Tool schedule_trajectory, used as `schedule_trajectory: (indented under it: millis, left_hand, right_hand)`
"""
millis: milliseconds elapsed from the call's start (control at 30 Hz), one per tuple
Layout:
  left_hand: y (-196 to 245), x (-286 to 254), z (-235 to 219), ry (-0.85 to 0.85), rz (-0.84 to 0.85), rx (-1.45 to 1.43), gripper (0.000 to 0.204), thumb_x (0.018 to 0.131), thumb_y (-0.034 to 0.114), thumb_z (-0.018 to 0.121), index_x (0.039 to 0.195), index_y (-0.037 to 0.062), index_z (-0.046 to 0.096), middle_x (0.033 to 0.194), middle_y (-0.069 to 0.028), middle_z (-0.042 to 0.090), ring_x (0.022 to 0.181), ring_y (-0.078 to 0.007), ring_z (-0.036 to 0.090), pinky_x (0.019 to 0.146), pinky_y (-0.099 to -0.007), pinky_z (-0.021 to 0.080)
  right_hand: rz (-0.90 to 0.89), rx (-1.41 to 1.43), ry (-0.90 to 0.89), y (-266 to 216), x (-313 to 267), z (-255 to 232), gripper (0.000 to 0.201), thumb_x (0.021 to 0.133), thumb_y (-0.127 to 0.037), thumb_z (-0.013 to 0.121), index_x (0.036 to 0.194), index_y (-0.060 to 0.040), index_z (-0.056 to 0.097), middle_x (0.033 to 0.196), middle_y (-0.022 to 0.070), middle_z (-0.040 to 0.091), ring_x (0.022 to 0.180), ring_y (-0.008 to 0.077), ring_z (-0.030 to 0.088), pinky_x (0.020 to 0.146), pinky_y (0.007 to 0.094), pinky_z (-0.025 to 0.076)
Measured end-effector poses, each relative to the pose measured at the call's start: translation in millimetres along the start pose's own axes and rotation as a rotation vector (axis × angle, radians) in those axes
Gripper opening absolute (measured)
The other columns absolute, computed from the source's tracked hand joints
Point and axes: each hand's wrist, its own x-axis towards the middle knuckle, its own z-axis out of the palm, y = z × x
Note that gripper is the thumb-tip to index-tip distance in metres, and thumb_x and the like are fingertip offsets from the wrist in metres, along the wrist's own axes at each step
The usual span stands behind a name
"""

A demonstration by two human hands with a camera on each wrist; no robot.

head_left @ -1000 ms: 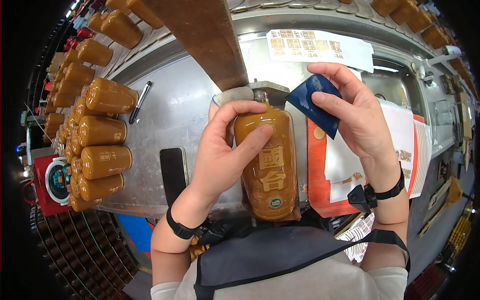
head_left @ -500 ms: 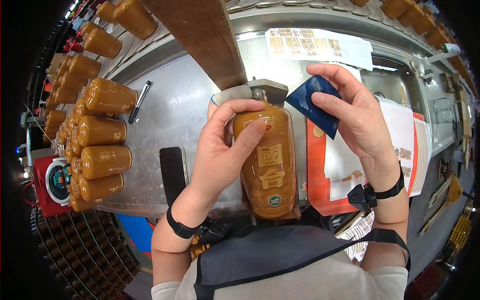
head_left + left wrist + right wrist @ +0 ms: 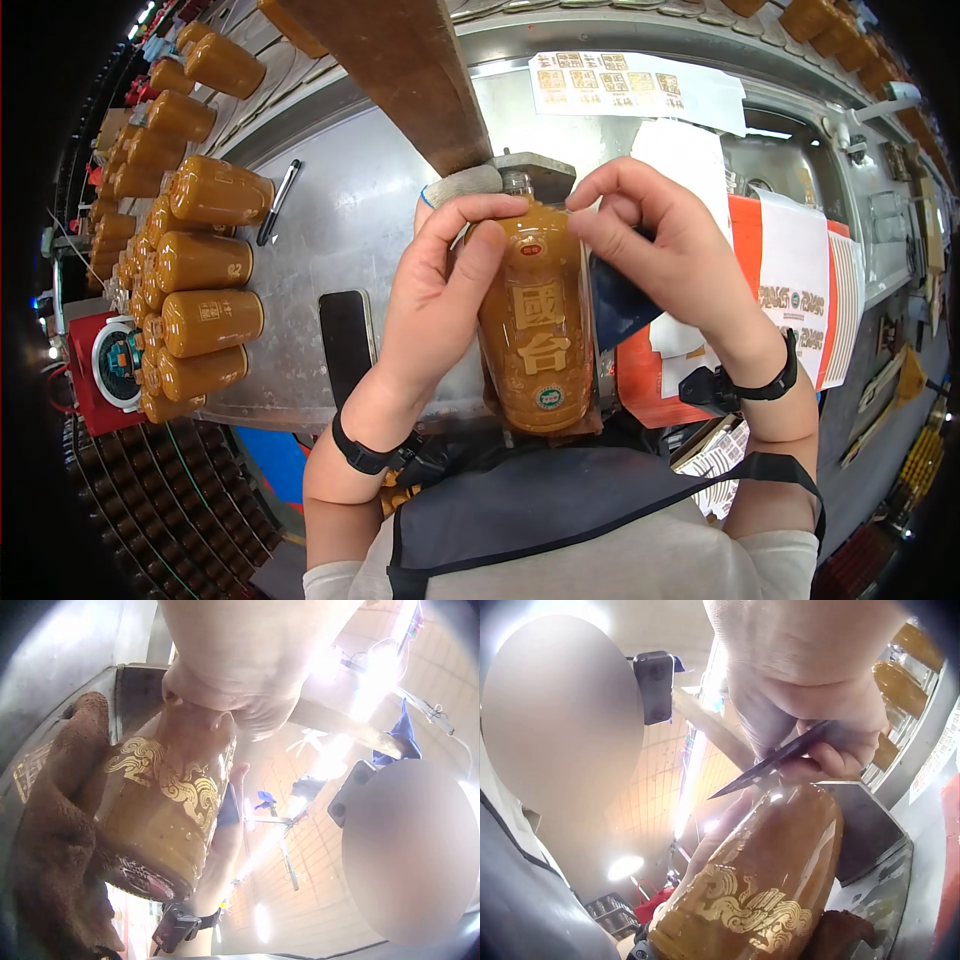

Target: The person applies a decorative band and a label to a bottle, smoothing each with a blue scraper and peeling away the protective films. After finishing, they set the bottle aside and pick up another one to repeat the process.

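An amber-brown bottle (image 3: 535,330) with gold characters, a small red oval mark and a green round emblem lies with its neck away from me. My left hand (image 3: 430,290) grips its left shoulder, index finger near the neck and thumb on the upper left side. My right hand (image 3: 680,245) is at the right shoulder, thumb and index fingertips close together at the bottle's edge. A dark blue flexible sheet (image 3: 625,300) is held in that hand's curled fingers, its thin edge (image 3: 769,761) showing in the right wrist view. Gold scrollwork (image 3: 169,776) decorates the bottle's side.
A metal bracket (image 3: 535,170) stands behind the neck, beside a brown beam (image 3: 420,90) and a grey cloth wrap (image 3: 465,188). Several amber bottles (image 3: 210,255) crowd the left. A phone (image 3: 345,345), a pen (image 3: 280,203), decal sheets (image 3: 610,85) and an orange-red board (image 3: 640,385) lie around.
My right hand has moved left to the bottle's shoulder, the blue sheet now lower and partly hidden by the hand. My left thumb has drawn back left, uncovering the red mark.
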Motion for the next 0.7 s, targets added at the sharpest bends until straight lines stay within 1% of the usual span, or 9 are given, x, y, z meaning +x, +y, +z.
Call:
schedule_trajectory:
  millis: [33, 67, 133, 200, 267, 567, 633, 667, 700]
  left_hand:
    - [0.3, -0.5, -0.2, 0.0, 0.0, 0.0, 0.027, 0.101, 0.009, 0.06, 0.126, 0.0016, 0.057, 0.12, -0.0043, 0.06, 0.115, -0.0112, 0.056, 0.099, -0.0271, 0.046]
    - [0.7, -1.3, -0.3, -0.014, 0.001, -0.007, 0.028, 0.101, 0.011, 0.059, 0.127, 0.0017, 0.057, 0.122, -0.0047, 0.06, 0.115, -0.0114, 0.056, 0.1, -0.0274, 0.045]
    - [0.5, -3.0, 0.2, -0.026, 0.003, -0.015, 0.029, 0.102, 0.012, 0.059, 0.128, 0.0019, 0.056, 0.124, -0.005, 0.06, 0.116, -0.0116, 0.056, 0.101, -0.0276, 0.044]
    - [-1.3, -4.6, 2.2, -0.034, 0.086, 0.053, 0.031, 0.101, 0.01, 0.06, 0.13, 0.0017, 0.055, 0.126, -0.0062, 0.059, 0.117, -0.0122, 0.056, 0.101, -0.0276, 0.044]
    - [-2.3, -4.1, 1.9, -0.04, 0.101, 0.081, 0.031, 0.1, 0.009, 0.06, 0.13, 0.0015, 0.055, 0.126, -0.0067, 0.059, 0.117, -0.0125, 0.056, 0.101, -0.0277, 0.044]
    - [-1.9, -4.8, 2.5, -0.051, 0.094, 0.045, 0.032, 0.099, 0.006, 0.06, 0.13, 0.0007, 0.055, 0.127, -0.0075, 0.059, 0.117, -0.0131, 0.057, 0.101, -0.0277, 0.046]
    - [-1.9, -4.8, 3.2, -0.064, 0.097, 0.039, 0.031, 0.099, 0.006, 0.06, 0.13, 0.0006, 0.055, 0.127, -0.0075, 0.059, 0.117, -0.013, 0.057, 0.1, -0.0277, 0.046]
    - [-3.1, -4.6, 2.8, -0.035, 0.084, 0.062, 0.034, 0.098, 0.005, 0.061, 0.131, 0.0007, 0.053, 0.128, -0.0079, 0.058, 0.117, -0.0136, 0.057, 0.1, -0.0281, 0.046]
    - [-4.0, -4.5, 2.6, -0.007, 0.07, 0.086, 0.037, 0.097, 0.005, 0.062, 0.132, 0.0008, 0.052, 0.129, -0.0082, 0.056, 0.117, -0.0141, 0.057, 0.1, -0.0285, 0.047]
  right_hand:
    - [-0.096, -0.084, 0.041, 3.9, 0.8, 5.2, 0.026, 0.09, -0.023, 0.076, 0.099, -0.004, 0.059, 0.058, -0.0006, 0.057, 0.054, 0.0059, 0.048, 0.052, 0.0245, 0.038]
    - [-0.097, -0.084, 0.04, 3.4, 1.0, 6.8, 0.026, 0.09, -0.023, 0.076, 0.099, -0.004, 0.059, 0.058, -0.0006, 0.057, 0.054, 0.0059, 0.048, 0.052, 0.0245, 0.038]
    - [-0.107, -0.211, 0.037, 2.6, 1.7, 8.6, 0.031, 0.087, -0.024, 0.078, 0.099, -0.0035, 0.058, 0.058, 0.0032, 0.059, 0.051, 0.0101, 0.051, 0.051, 0.0256, 0.038]
    - [-0.111, -0.214, 0.032, 2.4, 3.0, 8.0, 0.033, 0.086, -0.025, 0.079, 0.099, -0.0033, 0.058, 0.057, 0.0041, 0.06, 0.051, 0.0113, 0.052, 0.051, 0.0262, 0.038]
    - [-0.115, -0.218, 0.028, 2.9, 4.2, 7.0, 0.034, 0.086, -0.026, 0.08, 0.099, -0.0031, 0.057, 0.057, 0.0049, 0.06, 0.05, 0.0124, 0.053, 0.05, 0.0267, 0.038]
    - [-0.042, -0.173, -0.008, 1.9, 5.5, 4.6, 0.033, 0.087, -0.026, 0.079, 0.1, -0.0035, 0.059, 0.055, 0.0011, 0.055, 0.051, 0.0081, 0.048, 0.051, 0.0259, 0.038]
    - [0.048, -0.065, -0.085, 4.5, 5.5, -0.1, 0.02, 0.097, -0.018, 0.067, 0.111, -0.0051, 0.06, 0.069, -0.0086, 0.049, 0.062, -0.0002, 0.041, 0.056, 0.0174, 0.032]
    - [0.047, -0.063, -0.081, 8.4, 8.0, -1.9, 0.02, 0.097, -0.018, 0.067, 0.111, -0.0051, 0.06, 0.069, -0.0086, 0.049, 0.062, -0.0002, 0.041, 0.056, 0.0174, 0.032]
    - [0.03, 0.016, -0.012, 14.2, 12.0, -3.8, 0.022, 0.1, -0.022, 0.062, 0.114, -0.0052, 0.061, 0.074, -0.0081, 0.051, 0.065, -0.0004, 0.043, 0.06, 0.016, 0.035]
